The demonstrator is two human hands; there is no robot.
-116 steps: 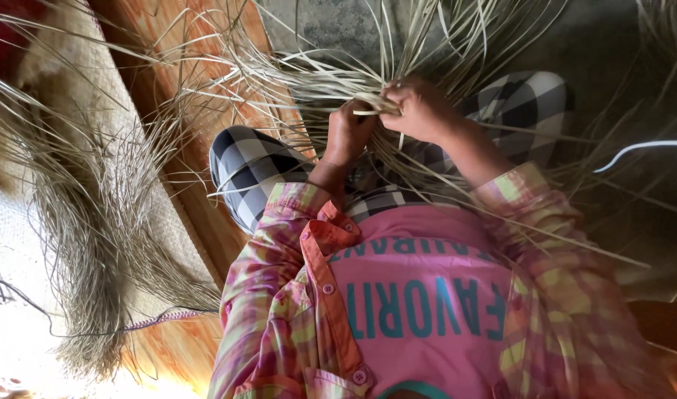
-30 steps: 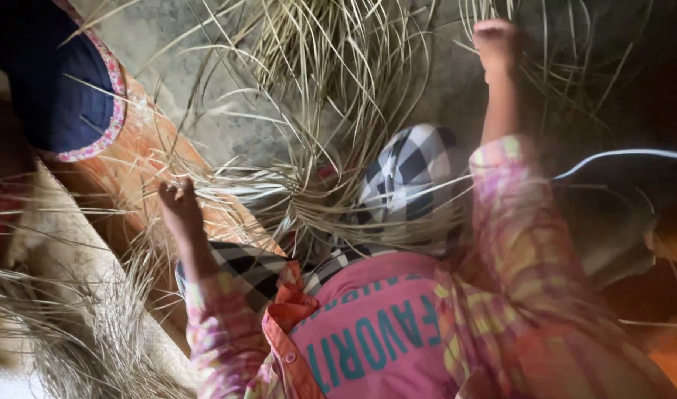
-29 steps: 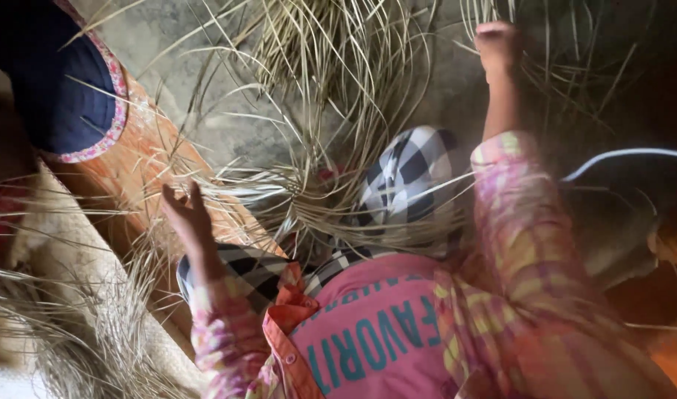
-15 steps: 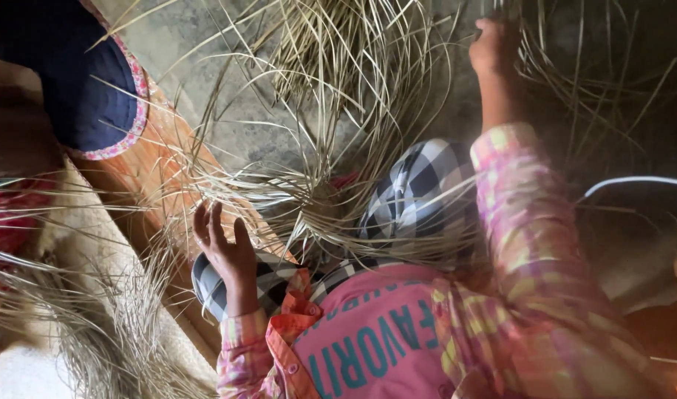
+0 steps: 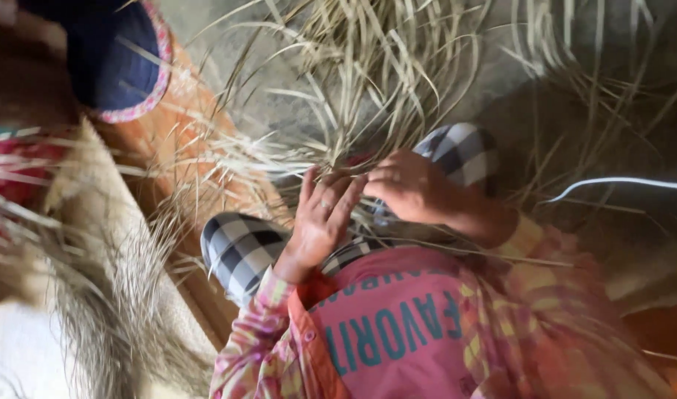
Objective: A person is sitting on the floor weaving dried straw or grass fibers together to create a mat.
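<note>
Looking down over your lap, you have both hands meeting just past your knees, right where the dried straw strands (image 5: pixel 368 96) gather into a knot before fanning away toward the far side of the floor. Your left hand (image 5: pixel 320 222) lies with its fingers long and only slightly parted, pressed flat against the gathered strands without curling round them, so it steadies more than it grips. Your right hand (image 5: pixel 412 188) is curled into a loose fist over the same spot; strands seem to run under the knuckles, though the blur hides whether the fingers actually pinch any. The straw looks light, dry and springy (thin flat blades, pale tan), likely to bend easily along its length yet crease or split if folded sharply, and smooth enough to slip through a slack hold. I judge the best hold to be at the gathered point near your knees in the checked trousers (image 5: pixel 239 251), where many strands lie together, not out at the loose tips. More loose straw (image 5: pixel 109 325) trails in a heap at the near left, beside an orange mat (image 5: pixel 198 155). At the far left sits a dark blue piece with a pink patterned rim (image 5: pixel 113 63); no basket or other container shows.
</note>
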